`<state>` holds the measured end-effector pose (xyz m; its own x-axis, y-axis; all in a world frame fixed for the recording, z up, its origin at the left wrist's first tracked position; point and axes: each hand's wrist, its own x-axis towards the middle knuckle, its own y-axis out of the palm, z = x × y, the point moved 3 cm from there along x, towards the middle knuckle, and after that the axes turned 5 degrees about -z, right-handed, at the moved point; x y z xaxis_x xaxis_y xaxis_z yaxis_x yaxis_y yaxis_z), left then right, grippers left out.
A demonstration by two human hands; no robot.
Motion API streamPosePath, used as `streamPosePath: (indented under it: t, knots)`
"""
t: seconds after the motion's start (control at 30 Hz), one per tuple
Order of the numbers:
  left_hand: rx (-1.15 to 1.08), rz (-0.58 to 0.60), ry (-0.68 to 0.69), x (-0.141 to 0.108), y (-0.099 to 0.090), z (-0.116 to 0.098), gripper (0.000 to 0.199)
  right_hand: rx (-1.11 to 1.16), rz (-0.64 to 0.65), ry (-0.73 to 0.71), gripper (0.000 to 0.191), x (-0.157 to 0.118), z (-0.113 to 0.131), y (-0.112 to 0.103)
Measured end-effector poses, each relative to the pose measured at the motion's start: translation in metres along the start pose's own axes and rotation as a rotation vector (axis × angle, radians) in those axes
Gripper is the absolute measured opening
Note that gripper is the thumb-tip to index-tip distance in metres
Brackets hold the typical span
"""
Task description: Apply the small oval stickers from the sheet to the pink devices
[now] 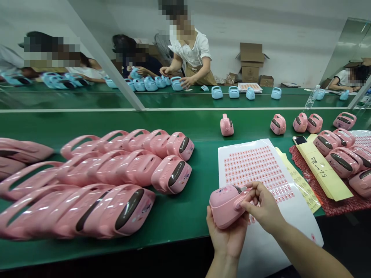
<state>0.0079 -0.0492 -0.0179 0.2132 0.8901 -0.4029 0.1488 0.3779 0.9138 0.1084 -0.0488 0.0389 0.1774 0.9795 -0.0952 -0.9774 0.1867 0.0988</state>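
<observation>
Pink plastic case (227,204) is cradled palm-up in the left hand (224,241) just over the near edge of the sticker sheet (255,170), steadied there while its handle (240,200) is pinched by the right hand (263,204), contact partly hidden.

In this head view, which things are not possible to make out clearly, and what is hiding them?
Head view:
The pink handled device: the right hand hides part of its side, and the left hand hides its underside.
The white label sheet: labels too small to read.
The yellow envelope: handwriting too small to read.
The pink devices at left: cut off by the picture edge.
</observation>
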Motion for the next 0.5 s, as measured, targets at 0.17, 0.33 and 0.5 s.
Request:
streamPosePath:
  t: [0.17, 0.33, 0.5]
  knots:
    - [0.036, -0.01, 0.016, -0.0001, -0.0013, -0.0005, 0.038, 0.097, 0.073, 0.065, 0.039, 0.005, -0.005, -0.0017]
    - [0.042, 0.002, 0.018, -0.0015, 0.0006, 0.0015, 0.039, 0.011, 0.018, 0.071, 0.043, 0.0051, -0.0042, -0.0028]
    - [0.039, -0.026, 0.013, -0.0037, 0.0042, 0.0026, 0.036, -0.043, 0.031, 0.035, 0.04, 0.0036, 0.0014, -0.0024]
